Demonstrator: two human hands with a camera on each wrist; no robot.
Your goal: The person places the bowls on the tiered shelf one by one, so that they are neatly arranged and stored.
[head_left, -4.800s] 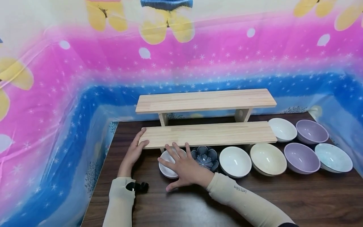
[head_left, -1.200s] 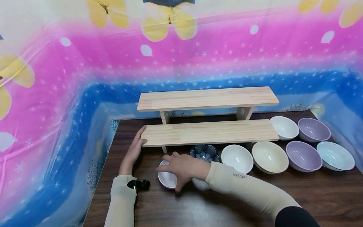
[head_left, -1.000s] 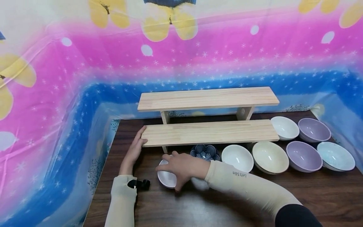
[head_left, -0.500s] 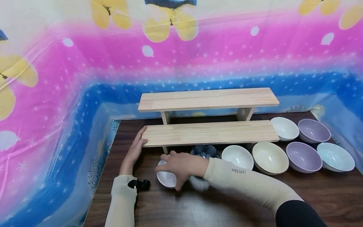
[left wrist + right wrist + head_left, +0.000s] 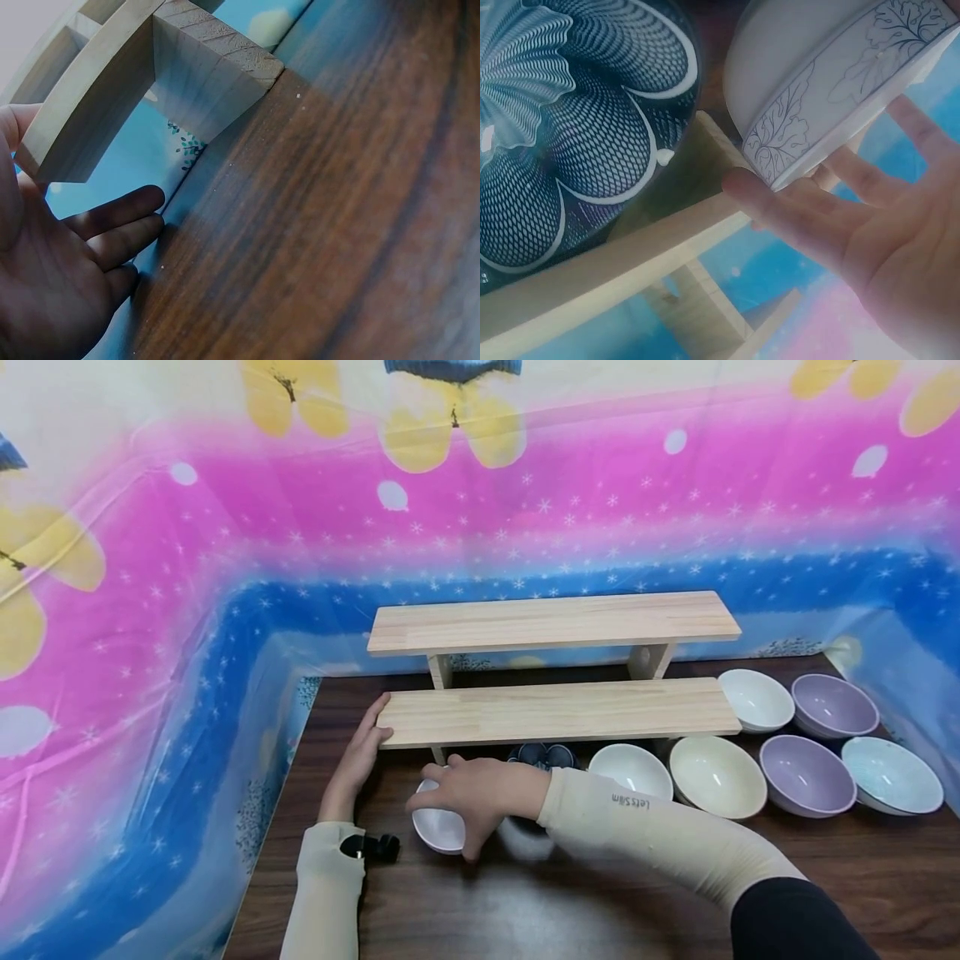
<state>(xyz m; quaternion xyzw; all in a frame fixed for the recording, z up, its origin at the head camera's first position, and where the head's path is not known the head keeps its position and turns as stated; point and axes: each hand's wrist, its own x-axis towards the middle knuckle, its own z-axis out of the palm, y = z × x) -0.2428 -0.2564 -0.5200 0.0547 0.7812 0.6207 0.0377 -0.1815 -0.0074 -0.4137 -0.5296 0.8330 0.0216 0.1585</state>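
Note:
My left hand (image 5: 356,770) grips the left end of the lower board (image 5: 558,714) of a two-tier wooden shelf. In the left wrist view its other fingers (image 5: 124,238) stretch out below the board's end. My right hand (image 5: 483,797) holds the rim of a white bowl (image 5: 438,832) from above, its fingers spread across the bowl. The right wrist view shows that bowl's leaf-patterned side (image 5: 780,135), with fingertips at the rim. Close beside it is a dark blue flower-shaped bowl (image 5: 604,127), partly hidden behind my right hand in the head view.
Right of the flower bowl stand a white bowl (image 5: 630,770), a cream bowl (image 5: 717,777), a purple bowl (image 5: 807,775) and a pale blue bowl (image 5: 892,775). Behind them are another white bowl (image 5: 756,700) and purple bowl (image 5: 835,705). The upper board (image 5: 555,622) stands before a patterned cloth (image 5: 487,527).
Several seconds ago my right hand was spread open over the white bowl; it now holds the rim, and the bowl sits nearer me and slightly left. My left hand stays on the lower board.

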